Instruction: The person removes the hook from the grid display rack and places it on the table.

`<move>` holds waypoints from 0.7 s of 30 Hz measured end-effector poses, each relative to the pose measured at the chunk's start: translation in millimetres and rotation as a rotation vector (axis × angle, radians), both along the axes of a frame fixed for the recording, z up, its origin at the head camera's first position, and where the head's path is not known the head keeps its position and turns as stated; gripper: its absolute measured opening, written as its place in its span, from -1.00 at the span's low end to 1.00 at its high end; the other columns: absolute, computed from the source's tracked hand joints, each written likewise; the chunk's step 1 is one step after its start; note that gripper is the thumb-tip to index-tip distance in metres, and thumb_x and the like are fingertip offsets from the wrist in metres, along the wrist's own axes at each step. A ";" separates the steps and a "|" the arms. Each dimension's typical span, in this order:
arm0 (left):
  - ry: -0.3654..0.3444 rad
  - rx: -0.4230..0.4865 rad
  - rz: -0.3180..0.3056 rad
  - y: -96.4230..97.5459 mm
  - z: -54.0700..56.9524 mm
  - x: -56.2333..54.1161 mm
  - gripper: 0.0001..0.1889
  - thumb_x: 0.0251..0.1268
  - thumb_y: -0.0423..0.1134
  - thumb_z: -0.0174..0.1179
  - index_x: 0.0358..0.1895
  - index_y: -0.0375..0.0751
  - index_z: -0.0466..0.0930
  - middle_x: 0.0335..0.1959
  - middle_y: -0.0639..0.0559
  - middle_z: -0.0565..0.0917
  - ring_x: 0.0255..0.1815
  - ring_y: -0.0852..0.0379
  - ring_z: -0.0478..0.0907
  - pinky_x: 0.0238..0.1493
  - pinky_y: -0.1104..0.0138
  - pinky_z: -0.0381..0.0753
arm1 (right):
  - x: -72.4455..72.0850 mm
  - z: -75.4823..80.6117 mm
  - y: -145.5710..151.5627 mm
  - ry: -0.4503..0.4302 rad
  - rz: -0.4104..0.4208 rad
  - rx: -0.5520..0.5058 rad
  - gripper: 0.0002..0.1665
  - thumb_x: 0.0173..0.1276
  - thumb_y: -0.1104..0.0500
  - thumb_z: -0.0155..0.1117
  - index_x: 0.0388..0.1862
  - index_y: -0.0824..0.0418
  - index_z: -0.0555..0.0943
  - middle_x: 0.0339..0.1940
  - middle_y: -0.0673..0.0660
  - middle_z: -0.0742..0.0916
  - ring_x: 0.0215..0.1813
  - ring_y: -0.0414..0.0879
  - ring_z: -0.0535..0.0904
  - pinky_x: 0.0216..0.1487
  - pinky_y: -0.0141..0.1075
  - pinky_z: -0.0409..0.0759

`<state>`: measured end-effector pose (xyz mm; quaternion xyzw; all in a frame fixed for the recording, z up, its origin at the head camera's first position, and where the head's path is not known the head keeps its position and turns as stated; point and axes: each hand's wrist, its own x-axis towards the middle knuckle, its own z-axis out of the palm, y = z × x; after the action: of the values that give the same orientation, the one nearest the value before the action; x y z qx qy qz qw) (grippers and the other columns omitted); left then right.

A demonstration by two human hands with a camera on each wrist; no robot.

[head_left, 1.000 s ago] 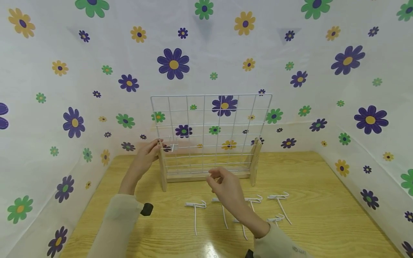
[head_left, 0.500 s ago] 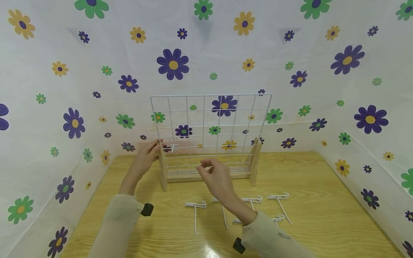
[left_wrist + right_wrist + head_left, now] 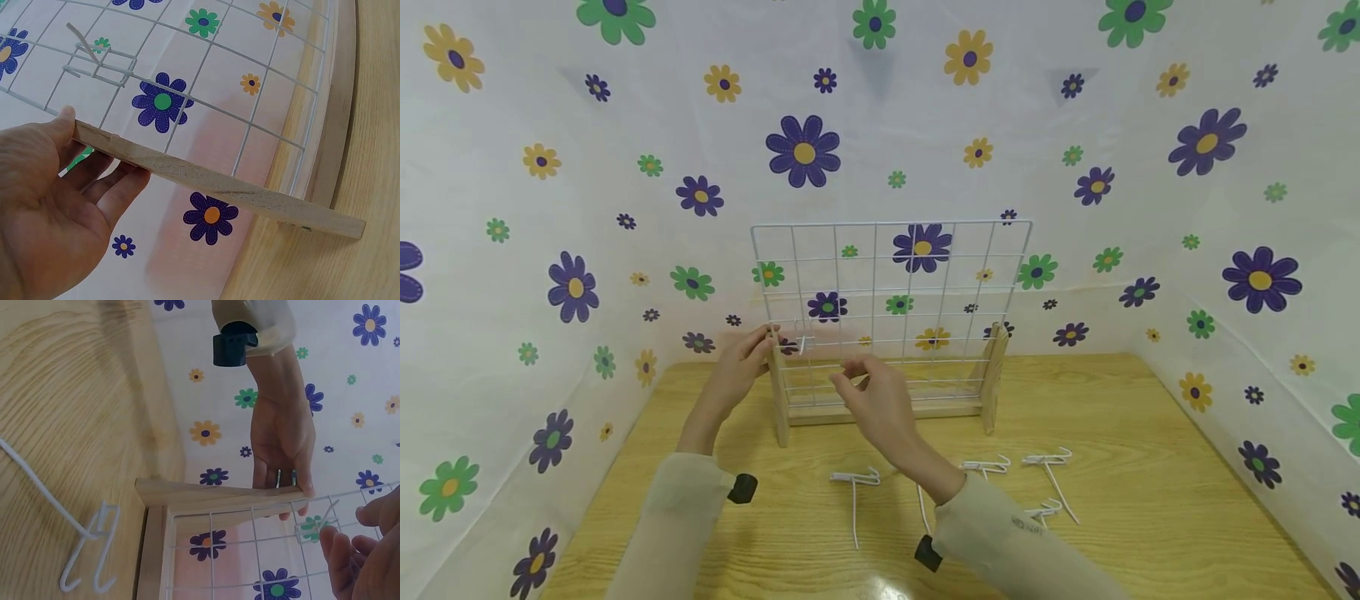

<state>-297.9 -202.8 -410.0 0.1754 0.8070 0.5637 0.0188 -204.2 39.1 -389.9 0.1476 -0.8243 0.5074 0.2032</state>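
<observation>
A white wire grid panel point(image 3: 891, 292) stands in a wooden frame on the table. My left hand point(image 3: 737, 367) grips the top of the frame's left wooden post point(image 3: 206, 178), thumb on one side and fingers on the other. One white wire hook point(image 3: 103, 65) hangs on the grid close to that post. In front of the grid's lower part is my right hand point(image 3: 878, 404), fingers loosely bent. The right wrist view shows its thumb and fingers apart near the hung hook point(image 3: 331, 512), with nothing seen between them.
Several more white wire hooks lie on the wooden table point(image 3: 1112, 517) before the frame, among them a left hook point(image 3: 854, 508) and a right hook point(image 3: 1054, 475). My right forearm covers part of this group. A flower-patterned sheet point(image 3: 891, 108) surrounds the table at the back and sides.
My right hand has moved left and up, from over the table hooks toward the hung hook. The left hand keeps its grip on the post, and the frame has stayed put.
</observation>
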 end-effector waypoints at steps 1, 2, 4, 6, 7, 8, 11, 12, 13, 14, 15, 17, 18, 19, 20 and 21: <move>0.000 0.000 0.002 0.0 0.3 0.2 -0.40 0.76 -0.05 -0.17 0.64 -0.32 0.08 0.62 -0.26 0.18 0.57 -0.28 0.20 0.45 -0.02 0.41 | -1.3 0.6 -2.0 0.010 0.002 0.004 -0.80 0.42 0.21 0.41 -0.09 0.33 0.72 -0.27 0.13 0.79 -0.52 -0.21 0.61 -0.63 -0.44 0.55; 0.003 -0.001 0.003 -0.1 0.6 0.3 -0.39 0.76 -0.05 -0.18 0.64 -0.33 0.08 0.62 -0.28 0.18 0.57 -0.29 0.21 0.45 -0.03 0.41 | -2.7 0.9 -4.0 0.015 0.003 0.006 -0.79 0.42 0.20 0.41 -0.10 0.33 0.72 -0.27 0.12 0.79 -0.51 -0.20 0.61 -0.62 -0.45 0.54; 0.007 -0.005 0.005 0.1 1.2 1.0 -0.39 0.76 -0.06 -0.18 0.64 -0.34 0.06 0.61 -0.30 0.19 0.56 -0.31 0.22 0.45 -0.03 0.42 | -5.8 1.8 -7.9 0.017 0.003 0.012 -0.78 0.42 0.17 0.42 -0.10 0.31 0.72 -0.28 0.11 0.78 -0.50 -0.19 0.61 -0.62 -0.45 0.52; 0.010 -0.005 0.008 0.6 1.5 1.7 -0.39 0.76 -0.06 -0.18 0.64 -0.35 0.06 0.60 -0.32 0.20 0.55 -0.32 0.23 0.44 -0.04 0.42 | -9.0 2.6 -12.0 0.013 -0.002 0.021 -0.75 0.42 0.13 0.43 -0.08 0.30 0.73 -0.29 0.08 0.78 -0.48 -0.19 0.61 -0.60 -0.47 0.51; 0.010 -0.003 0.009 0.7 1.7 2.0 -0.39 0.76 -0.06 -0.17 0.63 -0.36 0.06 0.60 -0.32 0.20 0.54 -0.33 0.23 0.44 -0.04 0.42 | -10.6 2.8 -14.0 0.012 -0.003 0.024 -0.73 0.42 0.11 0.44 -0.08 0.30 0.73 -0.29 0.07 0.77 -0.47 -0.19 0.61 -0.59 -0.47 0.51; 0.010 -0.004 0.009 0.8 1.8 2.2 -0.39 0.76 -0.06 -0.17 0.63 -0.36 0.06 0.60 -0.31 0.19 0.54 -0.32 0.23 0.44 -0.04 0.42 | -12.2 3.2 -16.0 0.014 -0.002 0.025 -0.72 0.42 0.10 0.44 -0.07 0.30 0.73 -0.29 0.07 0.77 -0.47 -0.18 0.60 -0.59 -0.47 0.51; 0.004 0.002 0.014 0.9 1.8 2.8 -0.39 0.75 -0.06 -0.14 0.63 -0.34 0.08 0.61 -0.28 0.18 0.55 -0.31 0.23 0.44 -0.03 0.42 | -16.6 3.9 -21.4 0.017 0.001 0.029 -0.70 0.42 0.09 0.45 -0.06 0.31 0.74 -0.31 0.07 0.78 -0.46 -0.21 0.59 -0.55 -0.46 0.53; 0.002 0.005 0.014 0.6 1.7 2.8 -0.39 0.75 -0.06 -0.13 0.63 -0.34 0.08 0.62 -0.28 0.18 0.55 -0.31 0.23 0.44 -0.03 0.42 | -17.8 4.1 -23.1 0.016 0.003 0.026 -0.70 0.42 0.09 0.45 -0.06 0.31 0.74 -0.31 0.07 0.78 -0.47 -0.22 0.59 -0.54 -0.46 0.54; 0.003 0.005 0.013 0.3 1.7 2.8 -0.39 0.75 -0.06 -0.13 0.63 -0.34 0.08 0.62 -0.28 0.17 0.55 -0.32 0.23 0.45 -0.04 0.42 | -19.0 4.0 -24.6 0.017 0.005 0.022 -0.71 0.42 0.10 0.45 -0.06 0.31 0.74 -0.31 0.08 0.78 -0.48 -0.22 0.58 -0.54 -0.46 0.54; 0.003 0.006 0.011 0.0 1.6 2.8 -0.39 0.75 -0.06 -0.13 0.63 -0.34 0.09 0.62 -0.29 0.17 0.54 -0.32 0.23 0.45 -0.04 0.42 | -20.1 3.9 -26.1 0.015 0.006 0.019 -0.71 0.41 0.10 0.45 -0.06 0.30 0.74 -0.31 0.08 0.78 -0.48 -0.22 0.59 -0.54 -0.45 0.54; 0.003 0.006 0.011 -0.3 1.7 2.8 -0.39 0.75 -0.06 -0.13 0.63 -0.34 0.09 0.62 -0.30 0.17 0.54 -0.33 0.24 0.45 -0.05 0.41 | -21.0 3.7 -27.5 0.010 0.005 0.016 -0.71 0.41 0.10 0.46 -0.06 0.30 0.74 -0.31 0.08 0.79 -0.48 -0.22 0.59 -0.54 -0.45 0.54; 0.002 0.005 0.008 -0.5 1.9 2.6 -0.39 0.75 -0.06 -0.14 0.63 -0.35 0.09 0.61 -0.31 0.17 0.54 -0.34 0.24 0.45 -0.06 0.40 | -22.5 3.7 -30.1 0.010 0.003 0.009 -0.70 0.41 0.07 0.47 -0.07 0.29 0.74 -0.30 0.08 0.79 -0.44 -0.19 0.62 -0.50 -0.45 0.57; 0.001 0.004 0.005 -0.5 1.9 2.3 -0.39 0.75 -0.06 -0.15 0.63 -0.35 0.08 0.62 -0.31 0.16 0.54 -0.35 0.23 0.45 -0.06 0.40 | -23.4 3.5 -31.5 0.010 0.001 0.006 -0.68 0.41 0.05 0.47 -0.08 0.28 0.74 -0.28 0.07 0.79 -0.40 -0.19 0.65 -0.46 -0.46 0.60; 0.001 0.001 0.004 -0.5 1.9 2.1 -0.39 0.76 -0.06 -0.16 0.63 -0.35 0.08 0.62 -0.31 0.16 0.55 -0.35 0.22 0.45 -0.06 0.39 | -24.2 3.4 -32.8 0.010 -0.001 0.004 -0.67 0.41 0.02 0.47 -0.09 0.27 0.74 -0.27 0.07 0.79 -0.35 -0.18 0.67 -0.42 -0.46 0.62; -0.003 0.002 0.005 -0.1 1.9 2.0 -0.39 0.76 -0.05 -0.16 0.63 -0.35 0.08 0.62 -0.30 0.16 0.55 -0.34 0.22 0.45 -0.06 0.39 | -25.1 3.3 -34.2 0.014 -0.005 0.004 -0.66 0.40 -0.01 0.48 -0.11 0.26 0.74 -0.26 0.07 0.79 -0.32 -0.17 0.69 -0.38 -0.45 0.65; -0.007 0.001 0.006 0.3 1.7 1.6 -0.39 0.76 -0.05 -0.16 0.63 -0.34 0.08 0.62 -0.28 0.17 0.55 -0.33 0.22 0.45 -0.06 0.40 | -26.2 3.1 -35.5 0.020 -0.008 0.003 -0.65 0.39 -0.03 0.48 -0.13 0.25 0.75 -0.25 0.06 0.79 -0.28 -0.16 0.71 -0.34 -0.44 0.67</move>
<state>-296.3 -202.5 -408.4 0.1708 0.8071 0.5648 0.0198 -230.4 3.6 -386.8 0.1497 -0.8236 0.5039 0.2131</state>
